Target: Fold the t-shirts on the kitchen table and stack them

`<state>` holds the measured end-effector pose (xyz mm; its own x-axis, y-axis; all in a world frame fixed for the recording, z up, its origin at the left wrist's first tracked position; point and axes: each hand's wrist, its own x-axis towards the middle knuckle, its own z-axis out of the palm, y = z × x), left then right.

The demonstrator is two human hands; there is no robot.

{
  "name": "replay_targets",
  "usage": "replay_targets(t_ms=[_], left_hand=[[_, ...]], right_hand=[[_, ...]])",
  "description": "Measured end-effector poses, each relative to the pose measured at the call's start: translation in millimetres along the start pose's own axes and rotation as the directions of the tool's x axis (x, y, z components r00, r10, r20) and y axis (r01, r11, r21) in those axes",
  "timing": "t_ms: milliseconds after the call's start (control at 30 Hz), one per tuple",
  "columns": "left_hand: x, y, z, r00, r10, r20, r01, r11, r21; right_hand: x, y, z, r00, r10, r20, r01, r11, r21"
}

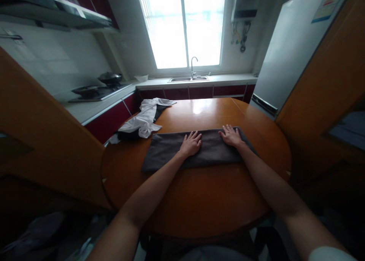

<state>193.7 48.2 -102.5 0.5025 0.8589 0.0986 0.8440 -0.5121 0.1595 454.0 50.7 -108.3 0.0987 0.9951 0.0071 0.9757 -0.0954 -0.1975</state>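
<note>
A dark grey folded cloth (165,151), perhaps a garment, lies flat as a long rectangle across the middle of the wooden table (199,204). My left hand (191,144) rests palm down near the cloth's middle, fingers spread. Toward the cloth's right end, my right hand (230,135) also lies flat on it with its fingers apart. Neither hand grasps anything. What kind of garment the cloth is cannot be made out from its folded shape.
Crumpled white and black clothes (145,116) lie at the table's far left edge. Beyond the table are a counter with a sink (188,79) and a stove with pans (110,78). A fridge (293,44) stands at the right, and wooden door frames flank both sides.
</note>
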Motion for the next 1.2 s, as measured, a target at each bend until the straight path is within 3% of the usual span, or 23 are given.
replay_targets(t_ms=[167,333,533,700,800,900,967,1100,1200], left_hand=[[-6.2,-0.8,-7.0,1.000,-0.017,-0.019,0.016,0.999,-0.033],[-18.5,-39.4,-19.8,0.979,-0.205,0.000,0.205,0.979,-0.002],[-22.8,-98.9,-26.7,0.868,-0.493,-0.058,0.495,0.869,0.011],[-20.7,-114.1,-27.5,0.784,-0.613,-0.102,0.617,0.787,0.015],[-22.2,-116.2,-30.7,0.770,-0.635,-0.067,0.636,0.771,-0.001],[-23.2,-112.5,-35.8,0.784,-0.614,-0.088,0.617,0.787,0.001],[-22.0,-101.5,-38.3,0.816,-0.558,-0.149,0.566,0.824,0.011],[-17.4,-52.7,-34.0,0.929,-0.304,-0.211,0.318,0.947,0.037],[-16.9,-9.0,-20.8,0.981,-0.095,-0.168,0.103,0.994,0.038]], right_hand=[[8.5,17.0,4.3,0.998,0.040,-0.038,-0.042,0.998,-0.038],[11.7,18.5,11.4,0.998,0.030,-0.054,-0.032,0.999,-0.028],[11.2,19.7,11.5,0.998,0.026,-0.060,-0.027,0.999,-0.019],[9.8,18.3,9.6,0.998,0.026,-0.052,-0.025,1.000,0.008],[9.3,17.9,8.8,0.998,0.030,-0.056,-0.029,0.999,0.018],[6.4,15.0,4.0,0.996,0.035,-0.084,-0.032,0.999,0.032],[1.5,7.9,-2.2,0.989,0.031,-0.147,-0.024,0.999,0.047],[-17.1,-25.8,-12.2,0.961,-0.071,-0.269,0.097,0.991,0.087],[-36.3,-60.0,-7.0,0.942,-0.202,-0.267,0.236,0.966,0.102]])
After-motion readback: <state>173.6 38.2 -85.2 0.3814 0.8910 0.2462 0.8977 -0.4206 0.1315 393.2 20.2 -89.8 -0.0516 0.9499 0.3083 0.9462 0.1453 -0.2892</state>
